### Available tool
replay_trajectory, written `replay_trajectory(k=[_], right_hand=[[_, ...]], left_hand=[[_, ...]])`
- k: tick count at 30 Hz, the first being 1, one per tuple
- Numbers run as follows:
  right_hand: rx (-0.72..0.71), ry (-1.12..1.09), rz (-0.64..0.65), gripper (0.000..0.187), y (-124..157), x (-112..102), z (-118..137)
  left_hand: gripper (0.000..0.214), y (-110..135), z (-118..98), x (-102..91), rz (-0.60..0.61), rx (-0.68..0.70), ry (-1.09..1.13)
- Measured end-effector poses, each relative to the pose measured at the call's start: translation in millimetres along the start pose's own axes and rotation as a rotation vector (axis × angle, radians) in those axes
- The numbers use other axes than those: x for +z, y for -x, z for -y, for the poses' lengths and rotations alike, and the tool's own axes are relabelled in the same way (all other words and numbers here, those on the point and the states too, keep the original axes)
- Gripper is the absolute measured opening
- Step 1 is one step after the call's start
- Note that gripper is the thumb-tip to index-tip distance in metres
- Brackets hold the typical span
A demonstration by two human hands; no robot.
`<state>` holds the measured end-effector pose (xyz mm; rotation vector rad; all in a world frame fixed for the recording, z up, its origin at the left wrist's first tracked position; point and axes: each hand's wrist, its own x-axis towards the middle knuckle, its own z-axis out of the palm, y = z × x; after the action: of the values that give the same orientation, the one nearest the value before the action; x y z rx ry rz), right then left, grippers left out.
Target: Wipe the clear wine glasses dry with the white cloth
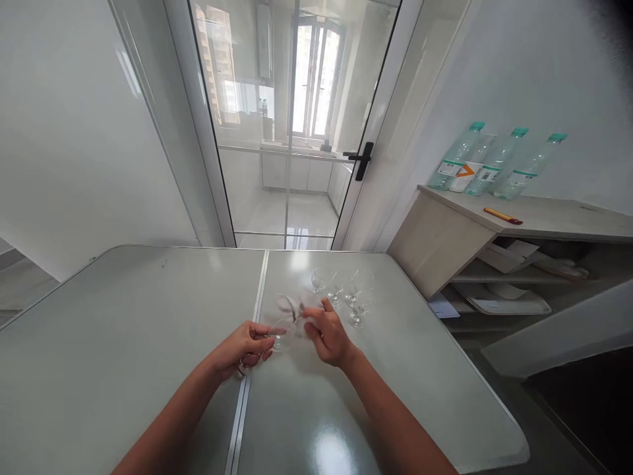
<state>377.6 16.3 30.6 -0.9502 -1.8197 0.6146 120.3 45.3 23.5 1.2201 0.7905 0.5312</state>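
Note:
My left hand (247,348) is closed around the base of a small clear stemmed glass (283,333) held on its side over the grey table (123,343). My right hand (327,336) is closed on a white cloth (297,305) that is pressed against the bowl of that glass. Just beyond my right hand, three more clear stemmed glasses stand upright on the table: one (324,282) at the left, one (363,282) behind, one (357,313) nearest.
A glass door with a black handle (362,160) stands behind the table. At the right is a wooden shelf unit (440,237) with three green-capped plastic bottles (494,165) and an orange-yellow pen-like tool (502,216) on top. A metal seam (257,297) splits the table.

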Motion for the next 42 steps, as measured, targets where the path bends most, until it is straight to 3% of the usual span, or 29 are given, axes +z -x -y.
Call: replay_trajectory(k=[3,4,5,7,9,13,16,20,22,24,27,30,36,39,42], right_hand=[[0.242,-0.072,-0.459,0.029,-0.7,5.1,3.4],[0.277,-0.112,-0.542,0.032,-1.6,7.1,6.1],[0.282,-0.155,-0.548,0.035,-2.7,9.1,9.1],[0.261,-0.258,-0.379,0.040,-5.6,13.7,13.5],[0.273,-0.402,-0.209,0.042,-9.3,18.7,14.3],[0.411,-0.772,-0.209,0.041,-15.1,30.7,8.2],[0.484,-0.895,-0.189,0.043,-14.1,41.5,3.8],[0.385,-0.662,-0.192,0.046,-6.6,50.3,0.5],[0.223,-0.400,-0.139,0.045,-3.2,49.2,0.5],[0.024,-0.118,0.008,0.044,-1.3,45.7,1.7],[-0.149,0.218,0.206,0.047,-1.3,39.7,5.4],[-0.135,0.321,0.200,0.047,-4.2,34.7,10.0],[0.038,0.076,0.227,0.030,-14.8,23.9,15.0],[0.193,-0.046,0.280,0.027,-15.4,22.4,12.4],[0.347,-0.065,0.319,0.019,-12.0,23.5,7.4]], left_hand=[[0.068,1.9,-4.1,-2.5,-0.082,0.070,-0.040],[0.068,2.3,-5.2,-2.2,-0.072,0.092,-0.057],[0.068,2.4,-5.6,-1.0,-0.041,0.106,-0.070],[0.068,0.8,-3.3,4.0,0.013,0.141,-0.066],[0.065,-2.8,3.1,11.0,-0.006,0.209,-0.036],[0.061,-11.7,20.4,21.8,-0.073,0.312,0.027],[0.055,-16.2,28.3,25.1,-0.184,0.400,0.081],[0.043,-20.2,30.0,29.5,-0.467,0.494,0.122],[0.044,-22.4,30.1,30.8,-0.542,0.478,0.127],[0.043,-24.0,31.0,29.6,-0.545,0.436,0.081],[0.033,-22.7,33.3,22.2,-0.560,0.433,-0.203],[0.032,-16.9,34.6,12.9,-0.569,0.506,-0.662],[0.022,-7.1,34.9,4.6,-0.393,0.815,-1.274],[0.021,-5.7,34.5,2.8,-0.308,0.977,-1.434],[0.024,-4.9,30.7,2.0,-0.222,1.054,-1.507]])
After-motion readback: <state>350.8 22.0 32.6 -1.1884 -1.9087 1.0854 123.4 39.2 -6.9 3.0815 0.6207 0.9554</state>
